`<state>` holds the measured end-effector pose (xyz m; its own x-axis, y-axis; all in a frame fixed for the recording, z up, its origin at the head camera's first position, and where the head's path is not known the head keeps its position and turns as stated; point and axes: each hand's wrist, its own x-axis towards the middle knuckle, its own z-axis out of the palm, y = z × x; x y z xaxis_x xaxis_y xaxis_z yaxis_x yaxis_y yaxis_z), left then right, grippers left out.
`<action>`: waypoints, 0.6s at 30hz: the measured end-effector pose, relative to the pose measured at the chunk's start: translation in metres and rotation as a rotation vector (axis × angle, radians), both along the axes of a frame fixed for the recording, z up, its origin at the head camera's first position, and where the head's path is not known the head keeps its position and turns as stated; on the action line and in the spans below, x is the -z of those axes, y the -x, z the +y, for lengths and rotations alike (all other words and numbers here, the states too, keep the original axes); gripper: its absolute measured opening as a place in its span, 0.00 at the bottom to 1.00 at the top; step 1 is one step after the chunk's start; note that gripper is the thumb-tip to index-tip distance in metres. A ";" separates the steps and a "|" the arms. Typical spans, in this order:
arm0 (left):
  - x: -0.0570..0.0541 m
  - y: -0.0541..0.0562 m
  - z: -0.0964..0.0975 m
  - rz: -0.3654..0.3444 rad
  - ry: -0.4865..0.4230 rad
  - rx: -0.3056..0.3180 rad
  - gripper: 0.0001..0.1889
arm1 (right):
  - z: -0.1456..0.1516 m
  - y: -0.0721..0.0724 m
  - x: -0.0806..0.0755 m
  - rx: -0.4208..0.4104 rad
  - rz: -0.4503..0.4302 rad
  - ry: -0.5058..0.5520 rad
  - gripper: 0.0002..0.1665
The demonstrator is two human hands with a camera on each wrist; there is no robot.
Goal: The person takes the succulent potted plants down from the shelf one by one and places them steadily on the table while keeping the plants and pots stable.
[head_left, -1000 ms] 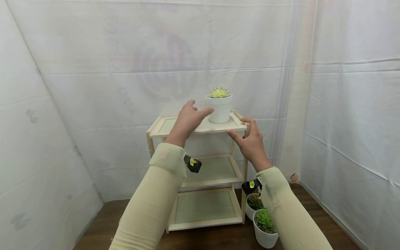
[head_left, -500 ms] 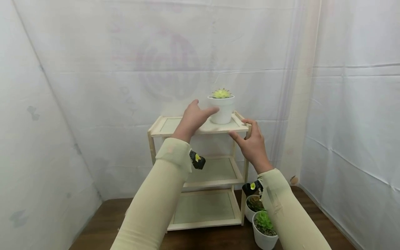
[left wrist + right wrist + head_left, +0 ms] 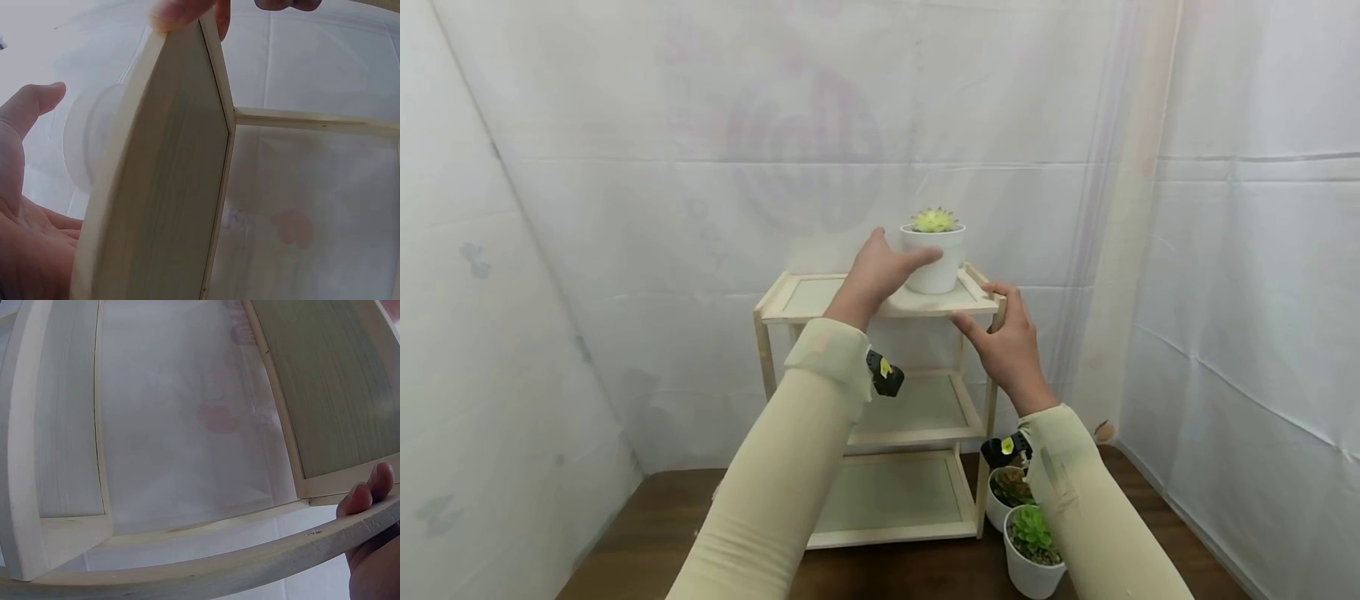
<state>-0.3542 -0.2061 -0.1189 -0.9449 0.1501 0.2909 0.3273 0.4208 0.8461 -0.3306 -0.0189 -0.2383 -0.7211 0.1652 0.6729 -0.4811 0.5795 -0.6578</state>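
Observation:
On the top board of a pale wooden three-tier shelf stands a white pot with a spiky yellow-green succulent. My left hand is spread at the pot's left side, its thumb overlapping the pot's front in the head view. From the left wrist, a small gap shows between that thumb and the pot, and the other fingers are partly hidden by the board. My right hand grips the shelf's front right corner, thumb on the front rail, fingers curled round the side piece.
Two more white pots stand on the brown wooden table by the shelf's right legs: a bright green succulent in front, a darker reddish-green one behind. White cloth walls enclose the back and sides.
My left hand has moved a little right and up, its thumb now further across the pot's front. The right hand keeps its grip on the shelf corner, and the pot stays on the top board.

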 end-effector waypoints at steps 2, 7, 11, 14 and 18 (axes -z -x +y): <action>0.002 0.001 0.002 0.003 -0.010 0.012 0.58 | 0.000 -0.001 0.002 -0.002 -0.005 0.004 0.43; 0.005 0.003 0.006 0.010 -0.037 0.029 0.57 | 0.003 -0.003 0.004 0.002 -0.008 0.002 0.43; 0.005 0.004 0.010 0.015 -0.048 0.037 0.57 | 0.004 -0.003 0.003 0.014 -0.001 -0.004 0.43; 0.004 0.005 0.012 0.018 -0.049 0.036 0.58 | 0.004 -0.002 0.002 0.012 -0.003 -0.008 0.44; 0.005 0.007 0.016 0.019 -0.048 0.034 0.60 | 0.003 -0.002 0.003 0.002 -0.011 -0.002 0.44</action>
